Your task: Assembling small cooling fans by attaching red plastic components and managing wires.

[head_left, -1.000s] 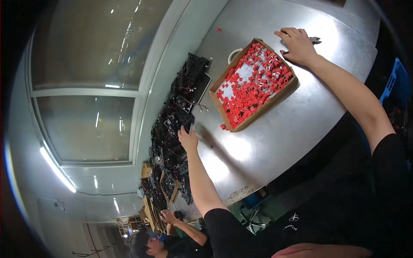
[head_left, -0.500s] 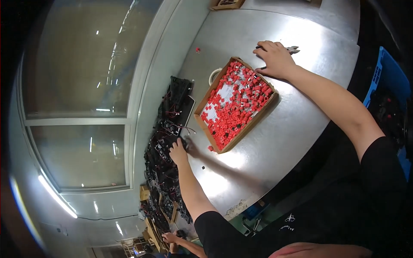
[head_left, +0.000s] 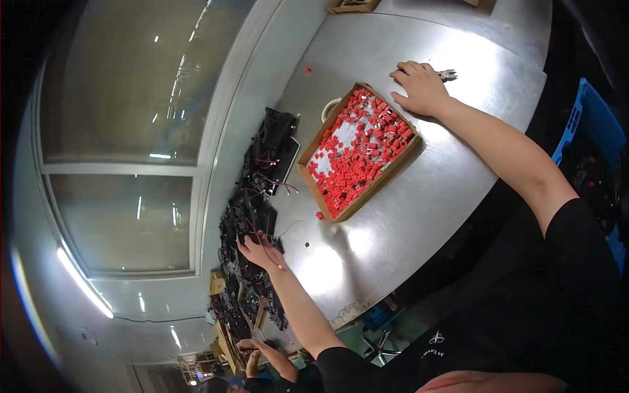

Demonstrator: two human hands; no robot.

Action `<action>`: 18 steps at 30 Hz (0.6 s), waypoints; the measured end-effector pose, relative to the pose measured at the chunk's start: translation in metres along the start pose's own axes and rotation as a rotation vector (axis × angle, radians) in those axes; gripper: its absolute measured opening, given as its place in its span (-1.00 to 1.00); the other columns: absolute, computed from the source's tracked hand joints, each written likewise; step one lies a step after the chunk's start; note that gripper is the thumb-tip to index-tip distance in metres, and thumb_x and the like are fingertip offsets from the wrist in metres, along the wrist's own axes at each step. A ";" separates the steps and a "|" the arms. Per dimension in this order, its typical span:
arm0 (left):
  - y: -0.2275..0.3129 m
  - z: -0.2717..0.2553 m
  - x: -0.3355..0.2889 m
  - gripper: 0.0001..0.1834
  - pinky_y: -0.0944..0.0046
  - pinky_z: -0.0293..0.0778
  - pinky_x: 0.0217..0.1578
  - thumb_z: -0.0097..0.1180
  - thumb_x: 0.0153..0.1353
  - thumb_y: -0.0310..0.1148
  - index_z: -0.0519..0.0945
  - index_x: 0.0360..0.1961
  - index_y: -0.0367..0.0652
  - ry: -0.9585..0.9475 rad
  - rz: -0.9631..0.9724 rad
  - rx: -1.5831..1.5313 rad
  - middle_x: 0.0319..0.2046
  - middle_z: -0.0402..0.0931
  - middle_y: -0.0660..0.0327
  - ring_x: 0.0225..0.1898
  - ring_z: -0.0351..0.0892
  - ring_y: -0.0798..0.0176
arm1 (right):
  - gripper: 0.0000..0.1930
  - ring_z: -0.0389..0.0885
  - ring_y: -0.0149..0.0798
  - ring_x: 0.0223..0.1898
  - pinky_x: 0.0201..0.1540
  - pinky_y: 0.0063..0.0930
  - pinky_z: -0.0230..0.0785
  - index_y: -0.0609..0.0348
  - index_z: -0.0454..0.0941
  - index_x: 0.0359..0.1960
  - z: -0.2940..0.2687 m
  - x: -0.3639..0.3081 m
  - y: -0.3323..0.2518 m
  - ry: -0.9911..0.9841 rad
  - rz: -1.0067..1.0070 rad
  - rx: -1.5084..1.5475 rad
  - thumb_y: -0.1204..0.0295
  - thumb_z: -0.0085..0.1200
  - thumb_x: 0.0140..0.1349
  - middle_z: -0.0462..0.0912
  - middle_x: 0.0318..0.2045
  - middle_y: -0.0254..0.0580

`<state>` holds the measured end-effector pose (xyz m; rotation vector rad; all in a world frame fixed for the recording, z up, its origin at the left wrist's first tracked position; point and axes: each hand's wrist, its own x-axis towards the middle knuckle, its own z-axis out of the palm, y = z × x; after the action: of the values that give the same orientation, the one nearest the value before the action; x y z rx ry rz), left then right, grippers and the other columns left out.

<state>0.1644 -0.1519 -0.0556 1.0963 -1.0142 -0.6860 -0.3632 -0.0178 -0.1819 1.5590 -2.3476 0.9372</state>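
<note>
On the far part of the metal table, my right hand point(head_left: 421, 88) is curled over a pair of cutting pliers point(head_left: 447, 74). Only the jaws stick out beyond it; the handles are under the palm. At the left, my left hand point(head_left: 260, 252) is among black plastic parts point(head_left: 239, 223), its fingers bent around a black part point(head_left: 278, 244). Thin red wires lie across that hand, and its grip is partly hidden. Between my hands stands a shallow cardboard box point(head_left: 377, 192) with many small red pieces point(head_left: 350, 173) on white paper.
A white ring point(head_left: 325, 110), perhaps a tape roll, sits by the box. One red piece point(head_left: 308, 71) and a small black bit point(head_left: 306, 245) lie loose on the table point(head_left: 426, 190). A blue crate point(head_left: 572, 124) stands at the right; another person's hands point(head_left: 252, 347) work at lower left.
My left hand has drawn back toward me and left, into the pile, with red wires now over it. My right hand stays on the pliers, now covering their handles.
</note>
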 end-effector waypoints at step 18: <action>-0.022 0.046 -0.183 -0.43 0.11 0.60 0.15 0.27 0.34 -0.42 0.43 0.36 -0.12 -0.936 -0.552 -0.586 0.19 0.59 0.17 0.17 0.62 0.18 | -0.58 0.63 -0.50 -0.32 -0.22 -0.53 0.50 0.17 0.54 0.28 -0.060 -0.030 -0.081 -0.204 -0.401 0.946 0.44 0.14 0.40 0.67 -0.03 -0.25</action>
<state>0.0490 -0.0202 -0.1287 0.4885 -1.1495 -1.9215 -0.2907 0.0198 -0.1158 2.3950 -1.5944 1.9941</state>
